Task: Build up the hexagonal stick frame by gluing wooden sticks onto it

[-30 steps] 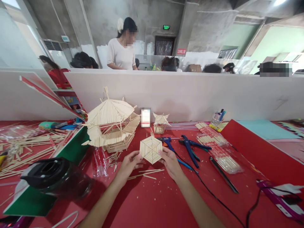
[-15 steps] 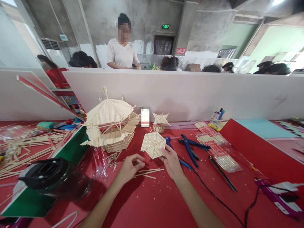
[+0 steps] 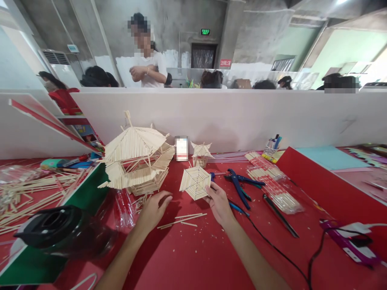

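Note:
A hexagonal panel of thin wooden sticks (image 3: 195, 183) is held up at its right edge by my right hand (image 3: 218, 203), its thumb on the front. My left hand (image 3: 155, 209) hovers above the table, fingers loosely curled and apart, with nothing visible between them. Just beyond it stands a large stick-built pavilion model (image 3: 136, 157) with a two-tier roof. Short stick offcuts (image 3: 142, 202) lie partly behind the left hand. Several loose sticks (image 3: 184, 219) rest on the red table between my hands. A small stick pavilion (image 3: 202, 153) stands behind the panel.
Blue-handled cutters (image 3: 239, 187), a black pen-like tool (image 3: 280, 215) and bagged stick bundles (image 3: 272, 181) lie to the right. A black cable (image 3: 269, 245) crosses the table. On the left are a dark bottle (image 3: 66, 231) and a green divider (image 3: 96, 191). A white partition (image 3: 229, 117) runs behind.
My left hand has moved left, away from the loose sticks, and its fingers have spread. The right hand still holds the panel. The person behind the partition has turned and raised their arms.

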Available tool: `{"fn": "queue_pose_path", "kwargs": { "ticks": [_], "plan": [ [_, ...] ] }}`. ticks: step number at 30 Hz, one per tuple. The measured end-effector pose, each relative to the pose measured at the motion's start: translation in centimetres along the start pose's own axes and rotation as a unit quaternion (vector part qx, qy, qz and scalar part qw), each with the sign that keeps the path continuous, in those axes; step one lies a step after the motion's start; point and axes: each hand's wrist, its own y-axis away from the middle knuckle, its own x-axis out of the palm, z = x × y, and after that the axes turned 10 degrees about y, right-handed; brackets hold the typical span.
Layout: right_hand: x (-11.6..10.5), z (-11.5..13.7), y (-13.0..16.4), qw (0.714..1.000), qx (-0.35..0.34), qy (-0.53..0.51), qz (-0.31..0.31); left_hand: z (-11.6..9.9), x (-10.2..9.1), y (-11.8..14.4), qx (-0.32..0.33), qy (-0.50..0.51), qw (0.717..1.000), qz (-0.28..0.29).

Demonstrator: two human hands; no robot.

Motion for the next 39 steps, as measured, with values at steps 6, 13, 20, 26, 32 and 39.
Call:
{"fn": "queue_pose_path", "kwargs": {
  "ticks": [6, 13, 20, 26, 32, 39],
  "plan": [
    [0.6, -0.7, 0.3, 1.0, 0.02, 0.017, 0.011, -0.1, 1.6, 0.6, 0.059, 0.024, 0.997, -0.053],
    [1.4, -1.3, 0.6, 0.998, 0.036, 0.037, 0.027, 0.6, 1.6, 0.6, 0.076, -0.041, 0.996, -0.037],
    [1.0, -2.1, 0.2, 0.998, 0.036, 0.053, 0.025, 0.0, 1.7, 0.7, 0.016, 0.009, 0.999, -0.026],
    [0.7, -2.3, -0.4, 0.994, 0.042, 0.083, 0.05, 0.5, 1.6, 0.0, -0.038, 0.146, 0.989, -0.01],
    [0.7, -2.4, -2.1, 0.983, 0.05, 0.143, 0.1, 2.0, 1.2, -0.4, -0.059, 0.186, 0.98, 0.039],
    [0.7, -3.7, -4.8, 0.954, 0.012, 0.276, 0.114, 2.4, -0.4, 0.0, -0.059, 0.098, 0.992, 0.06]
  ]
}}
